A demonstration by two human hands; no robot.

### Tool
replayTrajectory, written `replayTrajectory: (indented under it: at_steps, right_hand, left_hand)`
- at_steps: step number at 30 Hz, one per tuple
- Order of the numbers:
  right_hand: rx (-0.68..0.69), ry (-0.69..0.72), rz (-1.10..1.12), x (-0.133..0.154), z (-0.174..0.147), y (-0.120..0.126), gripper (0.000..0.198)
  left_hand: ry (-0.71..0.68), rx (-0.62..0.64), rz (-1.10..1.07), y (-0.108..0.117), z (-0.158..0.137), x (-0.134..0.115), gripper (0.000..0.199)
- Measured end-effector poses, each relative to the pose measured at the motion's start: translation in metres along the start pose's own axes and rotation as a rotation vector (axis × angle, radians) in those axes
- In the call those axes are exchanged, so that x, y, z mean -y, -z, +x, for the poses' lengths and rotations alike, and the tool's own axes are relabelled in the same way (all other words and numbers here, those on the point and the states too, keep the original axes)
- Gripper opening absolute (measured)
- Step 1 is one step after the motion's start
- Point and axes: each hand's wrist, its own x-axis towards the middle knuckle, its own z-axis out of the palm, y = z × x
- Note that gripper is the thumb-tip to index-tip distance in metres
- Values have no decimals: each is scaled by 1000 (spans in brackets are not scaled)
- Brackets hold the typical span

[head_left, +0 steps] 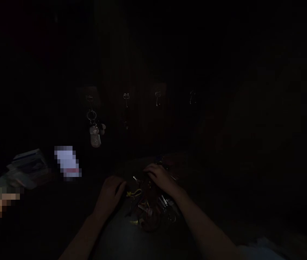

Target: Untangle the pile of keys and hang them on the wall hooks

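The scene is very dark. A jumbled pile of keys [145, 208] lies on the surface in front of me, with metal blades, yellow cords and reddish pieces among it. My left hand [114, 187] rests at the pile's left side, its thumb apart from the fingers and nothing visible in it. Over the far right part of the pile is my right hand [160, 177], with its fingers stretched to the left. Whether its fingertips touch a key is lost in the dark. A single key [135, 178] shows between the hands.
Several metal hooks [157, 98] line the dark upright board ahead. From the leftmost hangs a key ring [91, 115] with a pale bear-shaped charm [95, 136]. A bright, pixelated rectangle [68, 162] and a blurred clear package [31, 166] are at left.
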Motion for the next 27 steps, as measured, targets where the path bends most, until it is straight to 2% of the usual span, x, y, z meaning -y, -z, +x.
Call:
replayTrajectory:
  at_steps: [4,9,16,21,27]
  right_hand:
    - [-129,-68,210,4,3,-3,25]
    - [-266,-197,496,25,7,-7,11]
    - [-233,-343,845,42,11,-18,16]
    - [-212,-390,944,45,12,-20,18]
    - [-237,-307,733,47,11,-16,9]
  left_hand:
    - [1,-30,-29,-4,0,1,21]
    - [26,-35,-103,-8,1,-9,24]
    - [146,17,-252,-12,2,-16,31]
    - [284,13,-397,-13,5,-19,30]
    - [412,59,-483,-5,8,-28,27]
